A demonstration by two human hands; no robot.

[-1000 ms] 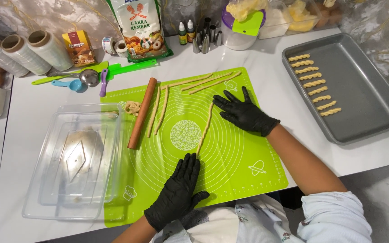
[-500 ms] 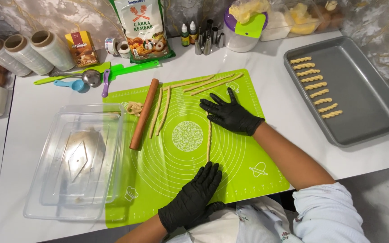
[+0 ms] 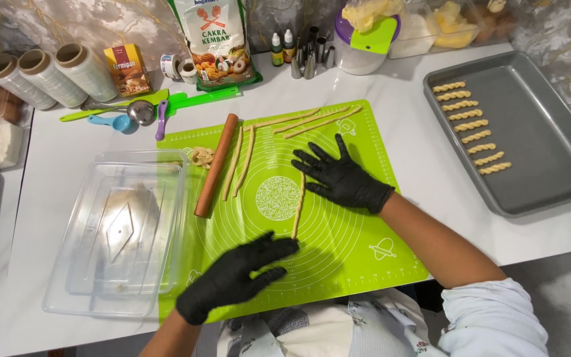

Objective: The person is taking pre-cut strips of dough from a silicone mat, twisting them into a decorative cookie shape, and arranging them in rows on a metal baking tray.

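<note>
Thin dough rope lies lengthwise mid green silicone mat. Right hand flat, fingers spread on its far end; left hand flat, fingertips at near end; neither grips. Dough looks soft, light, tears easily; best handled by both ends, gently.

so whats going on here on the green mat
A person in black gloves is working a thin dough rope on the green silicone mat. The right hand lies flat on the rope's far end and the left hand on its near end. More dough strips lie beside a wooden rolling pin. Twisted dough sticks sit in a row on the grey baking tray, and a clear plastic container rests at the left.
</note>
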